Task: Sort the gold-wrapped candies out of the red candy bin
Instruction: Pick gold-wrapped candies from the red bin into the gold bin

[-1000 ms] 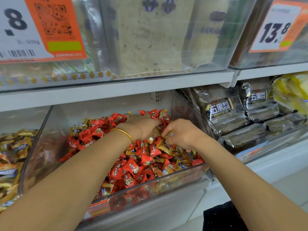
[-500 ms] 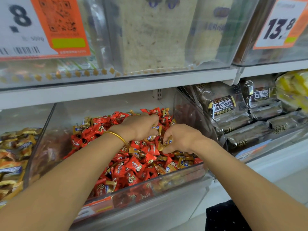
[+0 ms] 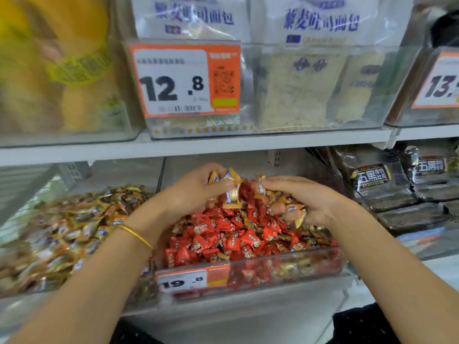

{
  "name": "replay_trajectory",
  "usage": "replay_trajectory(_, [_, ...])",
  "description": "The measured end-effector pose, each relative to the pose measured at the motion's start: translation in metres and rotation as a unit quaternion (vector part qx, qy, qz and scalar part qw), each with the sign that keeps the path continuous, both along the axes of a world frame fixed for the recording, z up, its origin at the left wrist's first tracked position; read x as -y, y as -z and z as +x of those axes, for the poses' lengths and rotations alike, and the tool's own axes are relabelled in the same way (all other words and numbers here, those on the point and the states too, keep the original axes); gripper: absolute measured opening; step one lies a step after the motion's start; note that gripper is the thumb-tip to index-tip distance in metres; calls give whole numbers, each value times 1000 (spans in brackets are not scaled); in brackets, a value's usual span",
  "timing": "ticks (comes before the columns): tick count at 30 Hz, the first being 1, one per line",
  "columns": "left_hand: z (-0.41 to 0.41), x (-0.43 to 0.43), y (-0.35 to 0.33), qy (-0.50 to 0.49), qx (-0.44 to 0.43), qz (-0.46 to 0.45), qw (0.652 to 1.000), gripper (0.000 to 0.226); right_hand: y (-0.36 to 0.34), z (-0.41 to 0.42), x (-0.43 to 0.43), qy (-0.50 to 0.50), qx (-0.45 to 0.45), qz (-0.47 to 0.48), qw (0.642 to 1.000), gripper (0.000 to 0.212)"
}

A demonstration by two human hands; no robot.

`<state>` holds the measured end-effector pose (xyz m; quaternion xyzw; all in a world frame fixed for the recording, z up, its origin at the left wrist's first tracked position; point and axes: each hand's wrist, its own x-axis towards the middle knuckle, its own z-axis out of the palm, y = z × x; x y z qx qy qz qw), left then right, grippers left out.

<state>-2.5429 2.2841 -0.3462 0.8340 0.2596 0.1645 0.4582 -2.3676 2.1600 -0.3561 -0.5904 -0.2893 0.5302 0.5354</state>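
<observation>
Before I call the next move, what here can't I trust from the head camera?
- Gold candies deeper in the red candy bin: buried under red ones.
- Count in the left hand and right hand: fingers cover them.
- Yellow goods upper left: motion-blurred.
- Right price tag: cut by frame edge.

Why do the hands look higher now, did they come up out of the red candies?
Yes. Both the left hand and right hand have lifted above the red candy bin, gripping gold-wrapped candies.

- Candy bin (image 3: pixel 285 265) sits on lower shelf, centre.
- Second candy bin (image 3: pixel 62 232) just beside it, left.
- Bagged bread (image 3: pixel 387 189) to its right.
- Both hands, left (image 3: pixel 191 192) and right (image 3: pixel 305 197), above centre bin.
- Price tag (image 3: pixel 185 80) on upper shelf bin, above.
</observation>
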Motion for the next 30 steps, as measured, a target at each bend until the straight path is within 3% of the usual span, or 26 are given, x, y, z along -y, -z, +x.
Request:
replay_trajectory(6, [-104,-12,-8,-110,65,-81,988,16,-23,-93,-47,-112,-12,24,993,8])
replay_trajectory(11, [-163,-38,4,-301,150,-70,939,12,-33,-184,-115,-157,-6,7,988,12])
replay_trajectory(13, [-169,-47,12,-344,179,-78,919,13,-34,-209,-134,-144,24,-7,989,26])
replay_trajectory(14, [-171,-50,13,-355,201,-103,907,19,-33,-215,-142,-137,47,-19,989,43])
replay_trajectory(16, [-173,-53,11,-357,234,-167,889,37,-34,-221,-145,-130,61,-23,989,62])
replay_trajectory(20, [-176,-54,5,-330,234,-180,897,52,-38,-201,-137,-117,17,11,993,55])
replay_trajectory(22, [-172,-48,4,-328,226,-131,908,48,-36,-183,-125,-102,24,26,994,49])
replay_trajectory(25, [-155,-29,1,-281,196,41,939,37,-32,-152,-91,-103,30,62,992,29])
replay_trajectory(30, [-94,9,3,-93,174,127,972,33,-25,-81,-32,-27,112,64,991,20])
